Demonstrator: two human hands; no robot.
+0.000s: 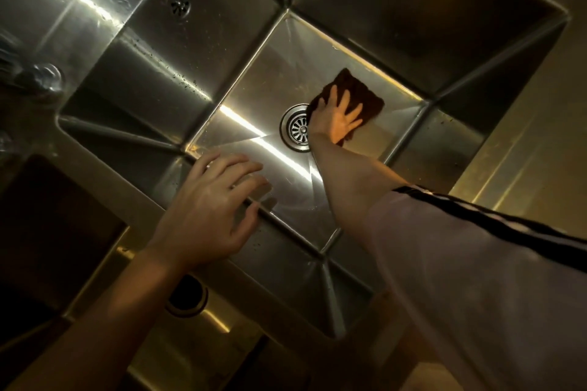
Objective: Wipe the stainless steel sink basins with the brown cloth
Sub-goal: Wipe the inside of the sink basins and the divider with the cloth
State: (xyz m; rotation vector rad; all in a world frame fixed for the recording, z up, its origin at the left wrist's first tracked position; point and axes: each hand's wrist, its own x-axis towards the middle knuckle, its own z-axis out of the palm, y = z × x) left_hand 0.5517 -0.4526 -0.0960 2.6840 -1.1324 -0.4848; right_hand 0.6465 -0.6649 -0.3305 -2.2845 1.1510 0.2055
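Observation:
A deep stainless steel sink basin (260, 79) fills most of the head view. On its floor lies a folded brown cloth (359, 89), just right of the round drain strainer (298, 128). My right hand (338, 116) presses flat on the cloth with fingers spread, and the forearm reaches down into the basin. My left hand (209, 206) rests with relaxed fingers on the near rim of the basin, holding nothing. Part of the cloth is hidden under my right palm.
An overflow grille (180, 3) sits in the basin's far wall. A tap base (44, 78) stands on the deck at the left. A second, darker basin (47, 232) lies at the lower left, with a round hole (187, 295) in the dividing ledge.

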